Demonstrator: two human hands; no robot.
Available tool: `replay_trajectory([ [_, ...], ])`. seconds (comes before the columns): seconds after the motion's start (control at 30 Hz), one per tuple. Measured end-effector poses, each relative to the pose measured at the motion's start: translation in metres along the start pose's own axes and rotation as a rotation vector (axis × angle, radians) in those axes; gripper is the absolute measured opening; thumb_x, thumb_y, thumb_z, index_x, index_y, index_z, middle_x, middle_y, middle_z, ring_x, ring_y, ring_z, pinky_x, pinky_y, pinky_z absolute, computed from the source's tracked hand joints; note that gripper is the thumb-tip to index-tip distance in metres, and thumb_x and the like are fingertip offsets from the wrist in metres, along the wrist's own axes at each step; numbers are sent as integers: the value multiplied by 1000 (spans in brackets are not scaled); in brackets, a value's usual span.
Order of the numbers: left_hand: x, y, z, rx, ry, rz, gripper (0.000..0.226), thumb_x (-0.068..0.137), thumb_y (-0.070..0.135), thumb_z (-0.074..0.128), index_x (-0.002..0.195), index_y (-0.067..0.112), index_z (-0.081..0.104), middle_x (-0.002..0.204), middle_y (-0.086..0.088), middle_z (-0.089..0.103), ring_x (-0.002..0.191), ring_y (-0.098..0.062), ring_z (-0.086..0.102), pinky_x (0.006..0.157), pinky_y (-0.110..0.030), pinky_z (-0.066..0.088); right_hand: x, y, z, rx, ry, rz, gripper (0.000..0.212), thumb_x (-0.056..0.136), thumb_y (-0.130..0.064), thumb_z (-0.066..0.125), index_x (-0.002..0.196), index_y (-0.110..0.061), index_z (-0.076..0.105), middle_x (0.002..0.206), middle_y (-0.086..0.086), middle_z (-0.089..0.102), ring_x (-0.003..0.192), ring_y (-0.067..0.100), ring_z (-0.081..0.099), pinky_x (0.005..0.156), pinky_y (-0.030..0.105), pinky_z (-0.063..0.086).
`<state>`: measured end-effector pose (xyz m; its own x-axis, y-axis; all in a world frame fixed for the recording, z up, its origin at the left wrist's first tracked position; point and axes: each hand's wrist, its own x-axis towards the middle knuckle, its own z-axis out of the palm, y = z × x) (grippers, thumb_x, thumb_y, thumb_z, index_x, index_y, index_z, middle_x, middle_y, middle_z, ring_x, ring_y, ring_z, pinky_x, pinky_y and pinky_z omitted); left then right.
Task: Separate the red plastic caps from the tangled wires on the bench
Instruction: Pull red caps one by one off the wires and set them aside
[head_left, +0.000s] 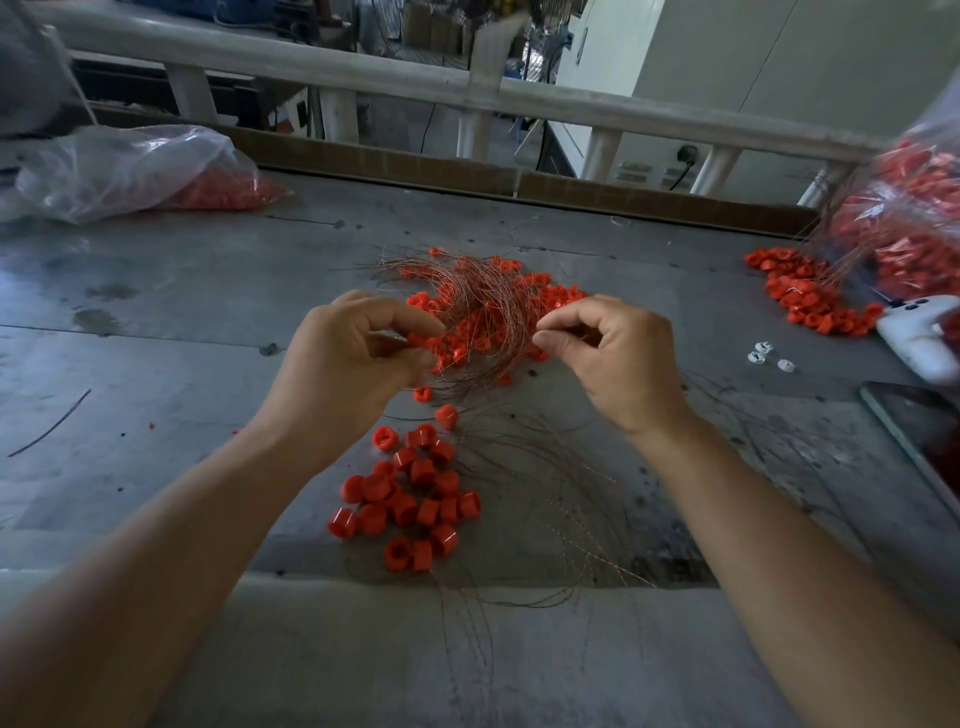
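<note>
Head view | left hand pinches a red cap at the edge of the tangle | right hand pinches a wire, likely to draw it free | loose caps heaped nearer on the bench, kept apart from the tangle

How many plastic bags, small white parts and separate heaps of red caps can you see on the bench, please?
Plastic bags: 2
Small white parts: 3
Heaps of red caps: 3
Total: 8
</note>
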<state>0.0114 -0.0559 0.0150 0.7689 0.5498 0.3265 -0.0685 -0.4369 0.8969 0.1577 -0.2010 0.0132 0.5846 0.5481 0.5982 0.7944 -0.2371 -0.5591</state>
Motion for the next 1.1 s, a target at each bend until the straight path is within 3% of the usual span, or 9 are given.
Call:
replay_trajectory([
  [0.17, -3, 5, 2, 87, 9, 60, 33, 72, 4, 73, 71, 35, 64, 81, 7, 65, 72, -16, 65, 75, -31, 56, -2, -8, -4, 95, 86, -16, 14, 70, -13, 75, 82, -7, 72, 74, -9, 61, 70, 2, 59, 67, 5, 45],
  [0.3, -6, 9, 4, 168, -4, 148, 35, 72, 5, 72, 75, 38, 63, 79, 8, 65, 69, -9, 62, 71, -27, 56, -4, -23, -7, 166, 121, -119, 13, 70, -17, 73, 81, -14, 69, 76, -7, 61, 67, 9, 59, 64, 14, 48],
  [0.5, -13, 17, 13, 69, -106, 210, 17, 68, 39, 64, 86, 41, 64, 74, 17, 64, 65, -2, 59, 59, -15, 50, -16, -46, 2, 318, -27, -135, 14, 68, -20, 74, 79, -23, 65, 81, -9, 58, 80, 15, 57, 65, 19, 44],
  [0.6, -13, 17, 15, 87, -142, 256, 15, 72, 29, 69, 86, 27, 69, 72, 11, 63, 68, -6, 56, 57, -16, 47, -20, -52, 6, 339, -71, -166, 14, 68, -20, 74, 79, -22, 66, 81, -8, 58, 82, 13, 56, 65, 17, 43],
  [0.67, -13, 16, 15, 46, -127, 226, 14, 70, 18, 74, 81, 26, 69, 70, 9, 63, 66, -5, 56, 57, -17, 47, -21, -52, 5, 348, -80, -190, 19, 69, -21, 72, 86, -22, 65, 84, -8, 59, 81, 11, 56, 66, 19, 44],
  [0.77, -14, 20, 15, -131, -119, 146, 12, 61, 28, 66, 71, 27, 72, 68, 11, 66, 65, -2, 57, 56, -14, 46, -22, -51, 4, 403, -179, -94, 42, 73, -26, 69, 112, -27, 53, 98, -13, 59, 94, 2, 57, 83, 16, 45],
  [0.83, -14, 22, 15, -268, -103, 87, 17, 58, 28, 65, 71, 20, 73, 69, 8, 66, 60, -2, 56, 52, -12, 44, -22, -49, 4, 428, -278, -54, 50, 75, -25, 69, 119, -27, 46, 103, -17, 57, 101, -3, 55, 89, 10, 41],
  [0.97, -14, 23, 14, -312, -105, 35, 16, 59, 24, 67, 74, 21, 71, 70, -1, 64, 58, -8, 53, 47, -16, 42, -24, -46, 5, 410, -260, -96, 50, 72, -13, 71, 114, -26, 48, 92, -18, 56, 86, -7, 57, 76, 7, 45],
  [1.1, -12, 24, 12, -402, -128, -23, 12, 58, 25, 67, 67, 23, 75, 63, 6, 67, 53, -4, 51, 45, -16, 42, -21, -46, 2, 347, -146, -173, 36, 75, -4, 70, 105, -19, 57, 80, -16, 57, 76, -3, 59, 68, 9, 46],
])
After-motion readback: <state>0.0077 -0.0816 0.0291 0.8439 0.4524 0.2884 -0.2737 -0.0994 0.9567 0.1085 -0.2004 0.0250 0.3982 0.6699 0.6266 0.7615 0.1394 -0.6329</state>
